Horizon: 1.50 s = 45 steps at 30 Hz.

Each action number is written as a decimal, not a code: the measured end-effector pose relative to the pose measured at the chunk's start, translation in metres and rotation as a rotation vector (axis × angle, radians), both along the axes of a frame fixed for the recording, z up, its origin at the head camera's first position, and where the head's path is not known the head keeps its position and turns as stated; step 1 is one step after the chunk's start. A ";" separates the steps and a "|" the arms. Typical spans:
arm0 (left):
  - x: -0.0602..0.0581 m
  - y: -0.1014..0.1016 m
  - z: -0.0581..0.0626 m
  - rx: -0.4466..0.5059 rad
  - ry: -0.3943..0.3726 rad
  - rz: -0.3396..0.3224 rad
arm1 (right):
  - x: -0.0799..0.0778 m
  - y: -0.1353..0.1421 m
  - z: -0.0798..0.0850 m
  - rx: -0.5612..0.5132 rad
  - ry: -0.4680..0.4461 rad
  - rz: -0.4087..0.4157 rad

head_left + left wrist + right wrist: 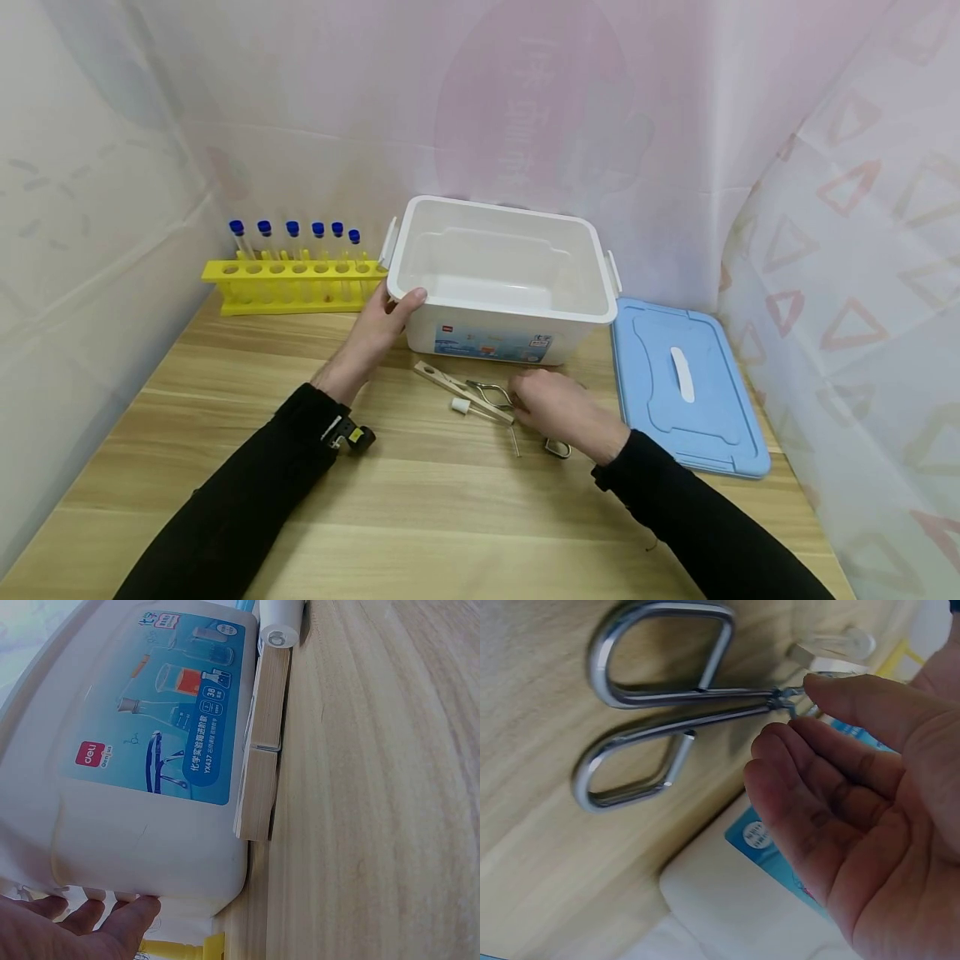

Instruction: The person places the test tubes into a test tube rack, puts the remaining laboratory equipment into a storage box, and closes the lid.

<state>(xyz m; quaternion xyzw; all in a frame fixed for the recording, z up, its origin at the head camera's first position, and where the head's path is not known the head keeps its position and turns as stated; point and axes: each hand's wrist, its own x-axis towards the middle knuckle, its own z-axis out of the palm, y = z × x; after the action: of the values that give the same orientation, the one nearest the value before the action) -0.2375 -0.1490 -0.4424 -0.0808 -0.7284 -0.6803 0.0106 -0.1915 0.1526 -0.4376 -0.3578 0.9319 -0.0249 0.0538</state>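
Note:
My left hand [382, 321] grips the near left corner of a white plastic storage box [498, 310], thumb on its rim and fingers at its left end. Over the table in front of the box, my right hand [558, 408] pinches metal crucible tongs [731, 694] near their pivot, between thumb and index finger. The looped handles extend out past the fingertips in the right wrist view. A wooden test tube clamp [450, 383] lies close to the tongs. Beside it is a thin stick with a white end [460, 406]; part of a thin rod [516, 442] shows below the clamp.
A yellow rack [292, 268] holding several blue-capped test tubes stands left of the box. On the right, a blue lid [652, 375] with a white handle lies flat on the wooden table [420, 517]. Printed cloth walls enclose the table's back and sides.

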 end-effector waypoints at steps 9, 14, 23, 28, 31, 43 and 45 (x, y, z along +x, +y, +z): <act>0.000 0.000 0.000 0.000 -0.008 -0.003 | -0.003 -0.001 -0.010 0.045 0.000 -0.049; 0.000 0.001 0.001 -0.002 -0.002 -0.003 | -0.003 -0.001 -0.010 0.038 -0.013 -0.064; 0.001 0.001 0.001 -0.007 -0.008 0.002 | -0.004 0.000 -0.012 0.040 0.017 -0.071; 0.001 0.001 0.002 -0.009 -0.013 -0.001 | -0.005 0.001 -0.013 0.043 0.040 -0.071; 0.002 0.002 0.002 -0.007 -0.012 -0.002 | -0.006 0.003 -0.012 0.049 0.049 -0.075; 0.002 0.001 0.002 -0.003 -0.013 0.005 | -0.009 0.012 0.001 0.023 0.067 -0.056; 0.001 0.001 0.001 -0.003 -0.013 0.006 | -0.008 0.014 0.006 0.024 0.059 -0.054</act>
<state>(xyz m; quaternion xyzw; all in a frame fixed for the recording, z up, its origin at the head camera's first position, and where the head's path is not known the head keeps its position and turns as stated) -0.2361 -0.1485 -0.4412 -0.0742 -0.7298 -0.6795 0.0077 -0.1998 0.1664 -0.4317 -0.3326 0.9426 -0.0048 0.0300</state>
